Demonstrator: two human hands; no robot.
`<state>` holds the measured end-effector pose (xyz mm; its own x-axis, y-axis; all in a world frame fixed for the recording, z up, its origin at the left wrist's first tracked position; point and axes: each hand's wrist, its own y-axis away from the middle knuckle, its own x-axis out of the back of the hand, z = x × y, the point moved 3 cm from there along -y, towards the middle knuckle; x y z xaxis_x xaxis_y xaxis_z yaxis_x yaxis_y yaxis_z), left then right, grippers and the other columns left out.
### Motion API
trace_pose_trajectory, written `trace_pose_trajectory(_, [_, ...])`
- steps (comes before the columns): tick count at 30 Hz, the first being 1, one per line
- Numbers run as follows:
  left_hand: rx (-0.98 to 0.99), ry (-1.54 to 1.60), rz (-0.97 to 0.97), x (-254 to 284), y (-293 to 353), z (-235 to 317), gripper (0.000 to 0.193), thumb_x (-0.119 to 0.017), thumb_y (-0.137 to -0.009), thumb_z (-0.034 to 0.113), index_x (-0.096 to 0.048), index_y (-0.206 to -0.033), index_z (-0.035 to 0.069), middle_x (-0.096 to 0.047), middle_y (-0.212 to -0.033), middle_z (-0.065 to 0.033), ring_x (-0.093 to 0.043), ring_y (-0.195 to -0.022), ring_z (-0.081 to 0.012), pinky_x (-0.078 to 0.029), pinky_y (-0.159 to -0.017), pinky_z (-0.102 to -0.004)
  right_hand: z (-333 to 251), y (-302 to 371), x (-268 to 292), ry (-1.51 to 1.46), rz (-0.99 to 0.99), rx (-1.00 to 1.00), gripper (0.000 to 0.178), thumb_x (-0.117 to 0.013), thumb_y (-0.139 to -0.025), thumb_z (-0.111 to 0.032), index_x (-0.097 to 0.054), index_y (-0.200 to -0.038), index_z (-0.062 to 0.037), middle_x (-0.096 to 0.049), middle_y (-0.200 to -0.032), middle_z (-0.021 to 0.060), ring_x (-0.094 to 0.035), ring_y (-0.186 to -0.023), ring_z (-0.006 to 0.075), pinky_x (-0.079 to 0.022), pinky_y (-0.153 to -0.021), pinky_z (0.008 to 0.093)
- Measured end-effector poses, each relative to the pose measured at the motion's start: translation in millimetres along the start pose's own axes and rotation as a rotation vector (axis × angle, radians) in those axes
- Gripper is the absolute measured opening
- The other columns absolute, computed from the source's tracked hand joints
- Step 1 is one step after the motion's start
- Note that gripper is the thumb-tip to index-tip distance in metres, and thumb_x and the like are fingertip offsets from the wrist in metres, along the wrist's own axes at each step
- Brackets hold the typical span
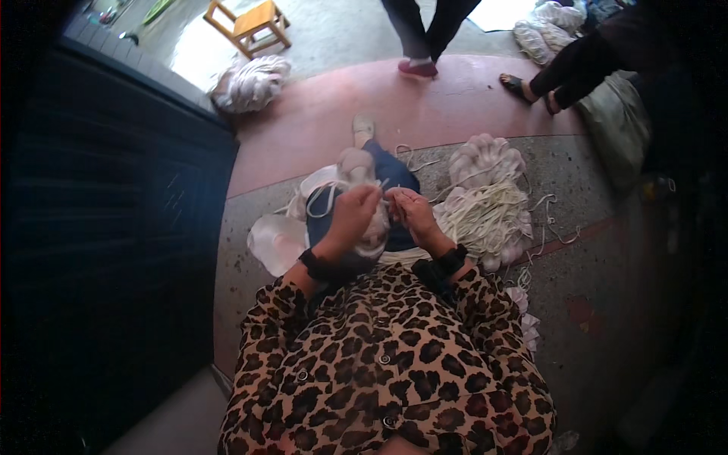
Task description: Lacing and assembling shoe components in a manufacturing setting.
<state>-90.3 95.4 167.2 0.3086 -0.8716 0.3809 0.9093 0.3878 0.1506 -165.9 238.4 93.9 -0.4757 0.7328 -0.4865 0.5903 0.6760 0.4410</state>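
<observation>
My left hand (pixel 356 216) is closed, with a loop of white cord (pixel 324 199) coming out beside it. Close to it, my right hand (pixel 413 212) pinches its fingers together on the cord, whose strand runs off to the right. Both hands are raised over my lap, where a pale, lumpy bundle (pixel 356 167) rests on dark blue trousers, partly hidden behind the left hand. To the right on the floor lies a heap of loose white cord (pixel 485 216). Beyond that heap sits a pale bundle with rounded lobes (pixel 487 161).
A dark blue door (pixel 114 205) stands at the left. Ahead are a wooden chair (pixel 254 24) and a whitish bundle (pixel 254 82). Two people stand in front, one in red shoes (pixel 418 69), another in dark sandals (pixel 516 87) beside a greenish sack (pixel 618 125).
</observation>
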Motion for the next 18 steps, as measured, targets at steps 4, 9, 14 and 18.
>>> trace_pose_trajectory(4, [0.117,0.058,0.071,5.7,18.2,-29.5,0.029,-0.062,-0.097,0.026,-0.069,-0.097,-0.002,-0.058,-0.067,0.0011,-0.052,-0.062,-0.0065,-0.044,-0.057,-0.0249,20.5,-4.8,-13.0,0.207,-0.019,0.149,0.029,-0.057,-0.101,-0.027,-0.067,-0.115,-0.0043,-0.058,-0.092,-0.003,-0.048,-0.077,0.0051,-0.041,-0.07,0.0208])
trace_pose_trajectory(9, [0.149,0.079,0.103,-3.6,28.6,-40.4,0.03,-0.061,-0.097,0.028,-0.069,-0.095,-0.001,-0.059,-0.067,0.0004,-0.053,-0.06,-0.0062,-0.043,-0.054,-0.0241,25.4,-7.9,-26.6,0.292,-0.089,0.202,0.028,-0.059,-0.1,-0.026,-0.069,-0.116,-0.0055,-0.058,-0.094,-0.0053,-0.046,-0.077,0.0056,-0.04,-0.071,0.0208])
trace_pose_trajectory(14, [0.129,0.039,0.117,-7.1,30.2,-34.4,0.026,-0.058,-0.096,0.021,-0.068,-0.096,-0.003,-0.064,-0.069,-0.0141,-0.059,-0.062,-0.0161,-0.047,-0.058,-0.0335,21.1,-2.9,-28.8,0.229,-0.112,0.134,0.033,-0.06,-0.098,-0.028,-0.069,-0.116,-0.0014,-0.062,-0.097,0.0013,-0.054,-0.082,0.0087,-0.045,-0.071,0.0246])
trace_pose_trajectory(18, [0.114,0.024,0.085,-6.4,30.8,-37.1,0.026,-0.059,-0.096,0.022,-0.068,-0.096,-0.002,-0.064,-0.071,-0.012,-0.059,-0.063,-0.0144,-0.047,-0.059,-0.0316,27.2,-5.4,-26.3,0.165,-0.124,0.066,0.03,-0.061,-0.097,-0.027,-0.07,-0.113,-0.0022,-0.064,-0.101,0.0008,-0.055,-0.082,0.0082,-0.045,-0.072,0.0237])
